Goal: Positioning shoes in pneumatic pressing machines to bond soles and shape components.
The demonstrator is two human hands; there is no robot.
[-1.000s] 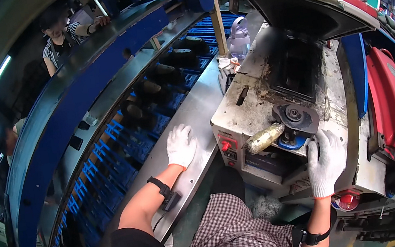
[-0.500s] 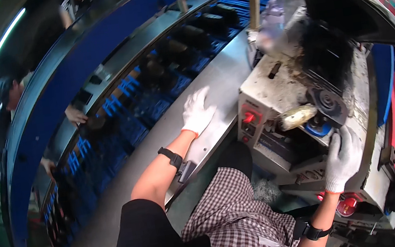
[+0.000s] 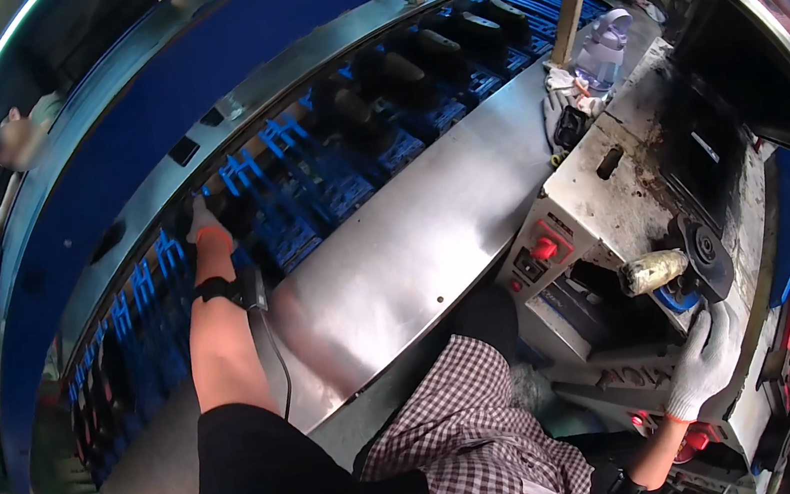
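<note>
My left hand (image 3: pixel 205 223), in a pale glove with an orange cuff, reaches out over the conveyor of blue rods (image 3: pixel 243 172). Shadow hides its fingers, and whether it grips anything does not show. Dark shoe-shaped pieces (image 3: pixel 390 68) sit along that conveyor farther right. My right hand (image 3: pixel 709 359), gloved too, lies with fingers stretched at the side of a grimy cream machine (image 3: pixel 585 160). Its fingertips are just below a black rounded pad (image 3: pixel 703 249), which has a cream cylindrical handle (image 3: pixel 653 272) beside it.
A bare metal ledge (image 3: pixel 395 247) runs between me and the conveyor. Behind the conveyor passes a long blue beam (image 3: pixel 154 109), with another person (image 3: pixel 22 143) beyond it. A clear jug (image 3: pixel 602 51) stands at the ledge's far end, near a wooden post (image 3: pixel 573 15).
My left hand has moved from the metal ledge out over the conveyor. My right hand remains beside the black pad. The other person's hands have withdrawn from the conveyor. My view has shifted.
</note>
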